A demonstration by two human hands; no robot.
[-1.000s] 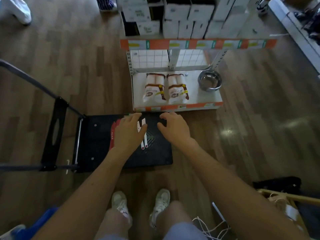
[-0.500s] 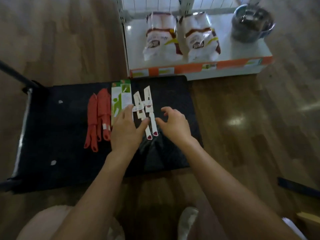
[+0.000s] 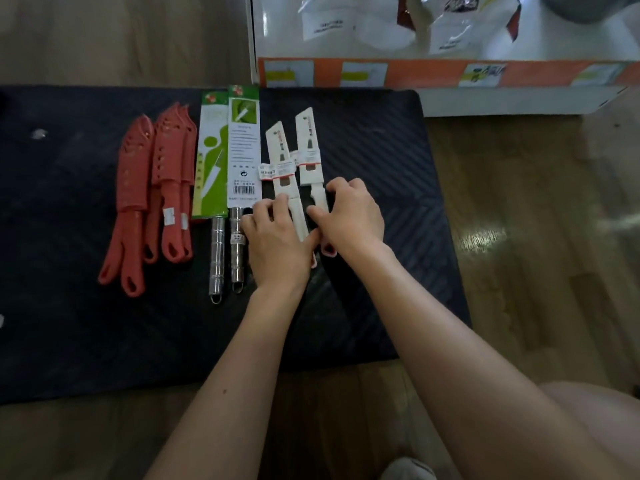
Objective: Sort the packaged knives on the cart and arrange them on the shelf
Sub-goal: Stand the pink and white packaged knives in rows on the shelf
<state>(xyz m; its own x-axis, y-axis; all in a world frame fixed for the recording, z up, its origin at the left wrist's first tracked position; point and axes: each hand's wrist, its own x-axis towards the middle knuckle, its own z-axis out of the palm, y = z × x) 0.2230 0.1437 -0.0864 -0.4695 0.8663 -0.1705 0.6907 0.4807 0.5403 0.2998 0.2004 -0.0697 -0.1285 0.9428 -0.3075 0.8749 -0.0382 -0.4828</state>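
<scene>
On the black cart deck [image 3: 374, 140] lie three groups of packaged knives. Several red sheathed knives [image 3: 152, 188] are on the left. Two steel-handled knives in green card sleeves [image 3: 228, 157] lie in the middle. Two white sheathed knives [image 3: 294, 157] are on the right, blades pointing to the shelf. My left hand [image 3: 273, 240] rests on the handle of the left white knife, fingers curled over it. My right hand [image 3: 349, 216] pinches the handle of the right white knife. The white bottom shelf [image 3: 485, 98] with an orange price strip stands just beyond the cart.
Two white bagged goods [image 3: 398, 26] lie on the shelf, with a dark metal bowl [image 3: 595, 5] at its far right. Wooden floor [image 3: 540, 237] surrounds the cart. My knee [image 3: 595, 424] and shoe [image 3: 408, 471] show at the bottom right.
The view has dropped closer to the cart. Both hands have closed in on the white knives' handles, the right one from beside them onto the right knife.
</scene>
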